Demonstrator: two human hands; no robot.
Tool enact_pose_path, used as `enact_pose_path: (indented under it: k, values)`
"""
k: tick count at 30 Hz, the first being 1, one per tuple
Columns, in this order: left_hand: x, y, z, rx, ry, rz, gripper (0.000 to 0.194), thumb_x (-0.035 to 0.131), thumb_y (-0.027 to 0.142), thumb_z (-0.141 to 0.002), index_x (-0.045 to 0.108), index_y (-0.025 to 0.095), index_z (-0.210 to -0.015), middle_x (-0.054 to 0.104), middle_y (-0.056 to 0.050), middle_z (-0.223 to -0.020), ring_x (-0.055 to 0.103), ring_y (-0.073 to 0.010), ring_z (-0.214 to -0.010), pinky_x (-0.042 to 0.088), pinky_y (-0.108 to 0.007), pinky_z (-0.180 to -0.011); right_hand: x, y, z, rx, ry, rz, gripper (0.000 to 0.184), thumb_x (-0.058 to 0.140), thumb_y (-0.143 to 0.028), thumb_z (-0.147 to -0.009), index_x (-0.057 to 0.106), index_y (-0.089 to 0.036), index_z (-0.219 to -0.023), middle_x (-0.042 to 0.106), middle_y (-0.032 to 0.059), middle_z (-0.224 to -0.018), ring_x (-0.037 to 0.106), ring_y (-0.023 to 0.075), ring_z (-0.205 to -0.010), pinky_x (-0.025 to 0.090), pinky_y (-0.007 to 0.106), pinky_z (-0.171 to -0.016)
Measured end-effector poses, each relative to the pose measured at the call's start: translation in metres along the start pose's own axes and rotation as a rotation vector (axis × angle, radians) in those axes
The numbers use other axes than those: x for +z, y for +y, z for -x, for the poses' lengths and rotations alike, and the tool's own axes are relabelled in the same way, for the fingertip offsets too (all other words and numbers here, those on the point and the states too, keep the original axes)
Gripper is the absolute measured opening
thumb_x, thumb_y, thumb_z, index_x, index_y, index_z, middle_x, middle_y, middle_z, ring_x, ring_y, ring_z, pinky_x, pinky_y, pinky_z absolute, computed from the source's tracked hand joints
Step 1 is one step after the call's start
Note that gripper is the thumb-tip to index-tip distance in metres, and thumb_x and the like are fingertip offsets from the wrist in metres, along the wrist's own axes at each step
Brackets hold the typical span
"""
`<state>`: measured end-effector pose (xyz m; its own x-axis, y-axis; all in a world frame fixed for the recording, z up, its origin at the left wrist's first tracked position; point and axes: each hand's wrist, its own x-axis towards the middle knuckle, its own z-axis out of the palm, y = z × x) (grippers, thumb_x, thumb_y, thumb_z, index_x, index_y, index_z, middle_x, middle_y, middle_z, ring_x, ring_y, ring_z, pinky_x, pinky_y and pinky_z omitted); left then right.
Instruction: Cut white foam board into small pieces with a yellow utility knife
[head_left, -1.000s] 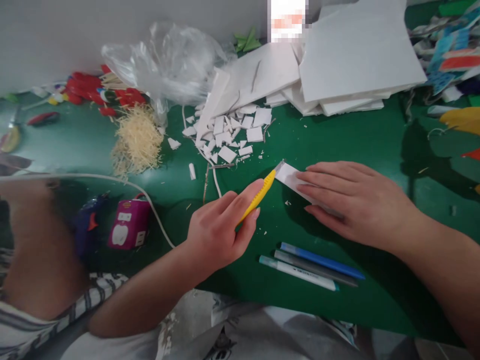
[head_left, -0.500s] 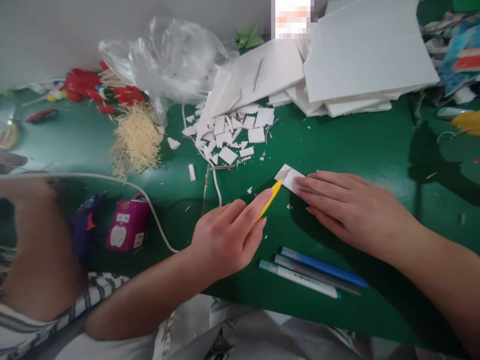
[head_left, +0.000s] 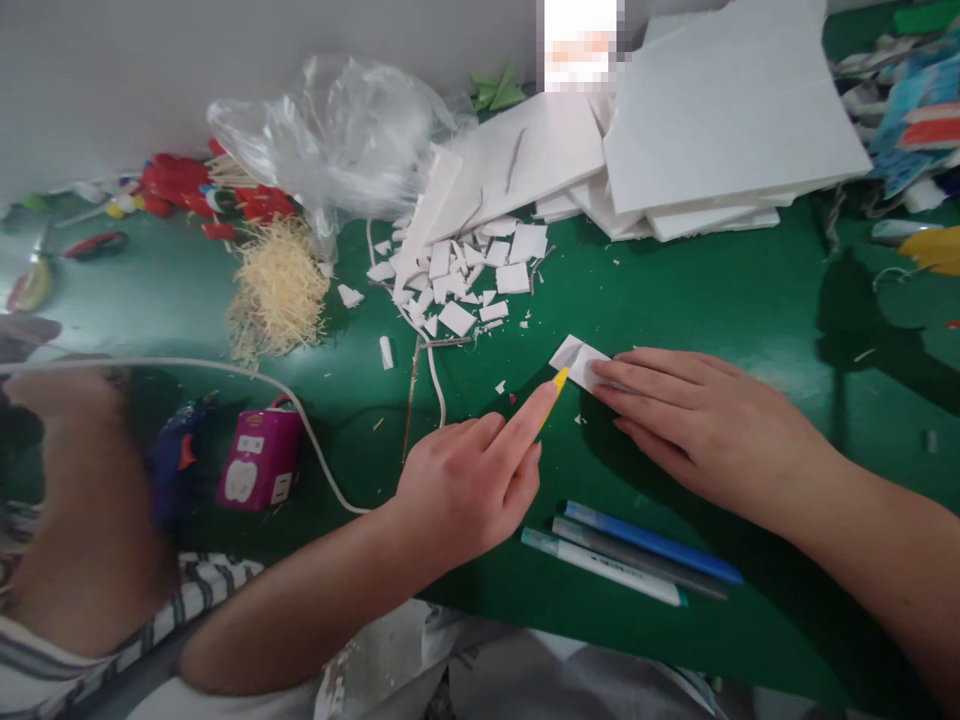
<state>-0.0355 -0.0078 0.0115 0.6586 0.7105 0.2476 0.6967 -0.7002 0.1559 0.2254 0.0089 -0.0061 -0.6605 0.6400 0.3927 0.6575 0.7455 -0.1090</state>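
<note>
My left hand (head_left: pixel 469 490) is closed round a yellow utility knife (head_left: pixel 554 402), its index finger stretched along the handle. The knife's front end meets the near-left edge of a small white foam board piece (head_left: pixel 574 354); a grey streak, blade or shadow, shows on the piece. My right hand (head_left: pixel 697 415) lies with its fingers out straight, fingertips pressing on the right end of that piece against the green table (head_left: pixel 675 300). Below the hands lie a blue pen (head_left: pixel 652 541), a grey pen (head_left: pixel 637 556) and a white marker (head_left: pixel 604 568), side by side.
White offcuts (head_left: pixel 457 285) lie beyond my left hand. Foam board sheets (head_left: pixel 735 110) and a clear plastic bag (head_left: pixel 360 130) sit at the back. A white cord (head_left: pixel 315 440) runs near a purple box (head_left: pixel 260 457). Another person's arm (head_left: pixel 97 520) rests at left.
My left hand has shifted slightly right and down in view, and less of the yellow knife shows. The right hand still presses on the white piece. The whole view has tilted slightly.
</note>
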Motion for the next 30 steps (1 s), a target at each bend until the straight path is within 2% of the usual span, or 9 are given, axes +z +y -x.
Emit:
enact_pose_path:
  k: [5,10,16,21,30]
  values:
    - [0.001,0.004,0.001,0.006,-0.011,-0.021,0.05,0.043,0.018,-0.106,0.045,0.012,-0.156,0.064,0.007,-0.067,0.058,-0.0123,-0.051,0.046,-0.028,-0.049,0.0,0.0,0.001,0.019,-0.015,-0.024,0.031,0.051,-0.014,-0.103,0.078,-0.017,-0.118,0.081,0.0082,-0.122,0.076,0.0218,-0.11,0.066,0.037,-0.088]
    - [0.002,0.007,0.001,0.012,-0.002,-0.065,0.043,0.044,0.018,-0.106,0.055,0.007,-0.147,0.059,0.007,-0.063,0.057,-0.0128,-0.051,0.048,-0.029,-0.049,0.001,-0.001,0.001,0.023,-0.006,-0.002,0.03,0.052,-0.014,-0.102,0.077,-0.013,-0.118,0.081,0.0103,-0.121,0.076,0.0226,-0.11,0.066,0.036,-0.089]
    - [0.003,0.012,-0.002,0.031,0.022,-0.153,0.042,0.05,0.011,-0.1,0.064,0.01,-0.139,0.053,0.006,-0.061,0.054,-0.0158,-0.05,0.046,-0.034,-0.046,0.005,-0.001,0.0,0.0,0.005,0.04,0.029,0.051,-0.013,-0.101,0.076,-0.013,-0.116,0.081,0.0124,-0.12,0.076,0.0232,-0.106,0.065,0.035,-0.083]
    - [0.002,0.009,-0.002,0.023,0.036,-0.123,0.04,0.047,0.015,-0.103,0.064,0.01,-0.139,0.056,0.006,-0.063,0.055,-0.0144,-0.051,0.048,-0.032,-0.049,0.005,0.001,0.002,0.004,-0.034,0.033,0.029,0.052,-0.014,-0.101,0.077,-0.018,-0.117,0.08,0.0102,-0.123,0.074,0.0224,-0.109,0.064,0.036,-0.086]
    - [0.001,0.002,-0.001,0.014,0.024,-0.003,0.042,0.044,0.016,-0.105,0.057,0.008,-0.144,0.064,0.005,-0.067,0.058,-0.0127,-0.053,0.049,-0.029,-0.051,0.004,0.001,0.003,0.011,-0.042,0.014,0.031,0.052,-0.013,-0.101,0.077,-0.015,-0.119,0.08,0.0106,-0.126,0.074,0.0233,-0.11,0.065,0.038,-0.085]
